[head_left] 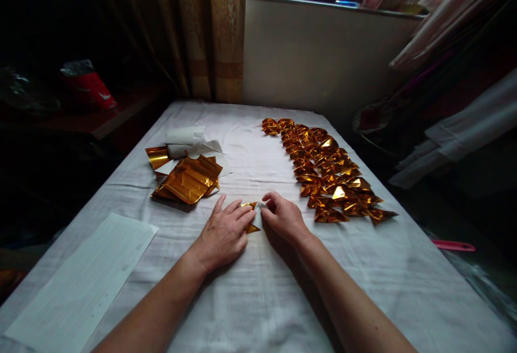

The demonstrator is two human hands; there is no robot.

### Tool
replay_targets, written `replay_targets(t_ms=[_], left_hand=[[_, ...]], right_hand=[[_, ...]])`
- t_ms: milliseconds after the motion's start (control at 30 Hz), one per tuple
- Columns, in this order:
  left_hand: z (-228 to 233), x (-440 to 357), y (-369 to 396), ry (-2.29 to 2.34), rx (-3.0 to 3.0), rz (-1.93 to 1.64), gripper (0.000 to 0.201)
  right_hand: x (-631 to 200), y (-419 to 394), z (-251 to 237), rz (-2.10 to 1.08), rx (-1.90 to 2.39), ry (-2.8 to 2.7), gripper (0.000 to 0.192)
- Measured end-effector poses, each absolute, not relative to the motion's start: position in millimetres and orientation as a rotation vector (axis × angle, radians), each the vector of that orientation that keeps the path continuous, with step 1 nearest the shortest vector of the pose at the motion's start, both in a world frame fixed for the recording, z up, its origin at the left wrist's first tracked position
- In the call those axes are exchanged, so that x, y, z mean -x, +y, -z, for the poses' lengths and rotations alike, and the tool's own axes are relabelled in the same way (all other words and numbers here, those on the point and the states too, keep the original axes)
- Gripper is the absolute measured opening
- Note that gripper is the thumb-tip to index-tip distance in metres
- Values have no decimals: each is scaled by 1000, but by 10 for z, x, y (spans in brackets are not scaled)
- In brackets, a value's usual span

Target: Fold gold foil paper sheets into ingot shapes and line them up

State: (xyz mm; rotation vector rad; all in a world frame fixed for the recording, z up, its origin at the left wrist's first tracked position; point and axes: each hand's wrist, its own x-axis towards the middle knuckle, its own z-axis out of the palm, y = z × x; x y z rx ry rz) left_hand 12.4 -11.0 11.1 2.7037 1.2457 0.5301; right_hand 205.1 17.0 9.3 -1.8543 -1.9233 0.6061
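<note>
My left hand [224,233] lies flat on a small piece of gold foil paper [251,227], pressing it against the white cloth of the table [258,299]. My right hand [284,215] is curled beside it, its fingertips pinching the paper's upper right edge. Most of the piece is hidden under my left hand. A stack of flat gold foil sheets [189,179] lies to the left of my hands. To the right, several folded gold foil pieces [329,173] are laid out in a long band.
A white roll of paper [186,141] lies behind the foil stack. A white lined sheet [83,283] rests at the front left corner. A red bag [89,86] sits on a dark shelf at left; a pink stick [452,245] lies off the right edge.
</note>
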Motion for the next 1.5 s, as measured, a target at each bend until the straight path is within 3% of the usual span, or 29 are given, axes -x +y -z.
replay_targets(t_ms=[233,433,700,1000,1500], left_hand=[[-37,-110,-77,1233,-2782,-543,37],[15,-24,32,1123,-2822,-510,33],[-32,-75,75,1157,-2950,-539,22],[36,-231,-337,1121,-2725,-760,25],[62,-181,-313,1048,-2702,-726,31]], right_hand=[[-2102,-14,-56,-597,1708,-2041,24],[-2305,-30,-60,-603,1425,-2340,53],[-2449,146,171,-286,1063,-2348,19],[-2434,40,216,-429,1032,-2270,15],[-2492,125,135,-595,937,-2306,10]])
